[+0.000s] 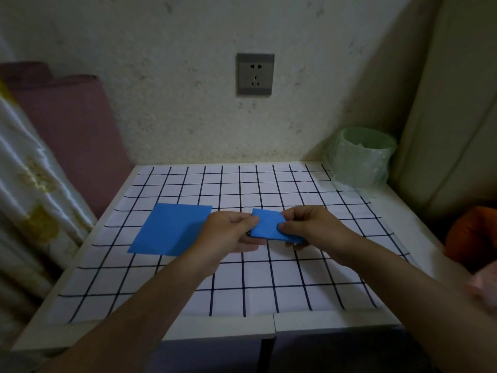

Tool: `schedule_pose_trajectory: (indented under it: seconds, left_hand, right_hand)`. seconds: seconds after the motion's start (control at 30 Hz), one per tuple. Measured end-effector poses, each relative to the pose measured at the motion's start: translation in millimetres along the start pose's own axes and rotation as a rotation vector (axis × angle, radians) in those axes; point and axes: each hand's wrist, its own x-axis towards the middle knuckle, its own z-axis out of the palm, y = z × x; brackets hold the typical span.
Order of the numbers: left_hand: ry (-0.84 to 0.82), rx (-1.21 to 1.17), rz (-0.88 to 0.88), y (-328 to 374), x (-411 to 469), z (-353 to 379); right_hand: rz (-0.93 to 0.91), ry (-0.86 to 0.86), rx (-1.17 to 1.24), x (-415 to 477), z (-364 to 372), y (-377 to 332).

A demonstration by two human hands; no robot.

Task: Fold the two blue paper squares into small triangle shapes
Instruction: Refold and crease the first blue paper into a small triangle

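While viewed from the head camera: folded blue paper [269, 223] held just above the checked table [295, 286]. Left hand [231, 230] clamped on its left edge, thumb on top. Right hand [304, 224] clamped on its right edge, thumb pressing the near corner. Second blue square [172, 228] flat on the table just to the left, unfolded, its right edge hidden behind the left hand. Probably mid-crease on the first sheet. Risks from here: a skewed fold from layers slipping under an uneven pinch, or the flat square dragged askew by the left forearm.
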Motion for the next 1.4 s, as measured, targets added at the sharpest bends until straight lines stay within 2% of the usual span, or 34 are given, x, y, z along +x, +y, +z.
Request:
schedule_pose_trajectory:
  seconds: [0.23, 0.57, 0.77, 1.0, 1.4]
  left_hand:
    - [-0.043, 0.003, -0.011, -1.3, -1.3, 4.0]
    - [-0.118, 0.041, -0.091, -2.8, -3.2, 6.2]
    - [-0.158, 0.099, -0.093, -3.8, -3.1, 4.5]
    - [-0.196, 0.184, -0.039, -3.3, -4.3, 11.1]
    - [-0.121, 0.164, -0.014, 0.3, -6.9, 16.0]
  right_hand:
    - [0.030, -0.018, 0.008, -1.1, 0.3, -4.0]
    - [0.083, 0.096, 0.079, 1.4, -3.2, -5.5]
    - [0.104, 0.007, -0.012, 1.5, -6.1, -8.0]
    - [-0.013, -0.008, -0.084, 3.5, -1.3, -16.7]
    - [0.010, -0.054, -0.033, 6.5, -5.0, -16.3]
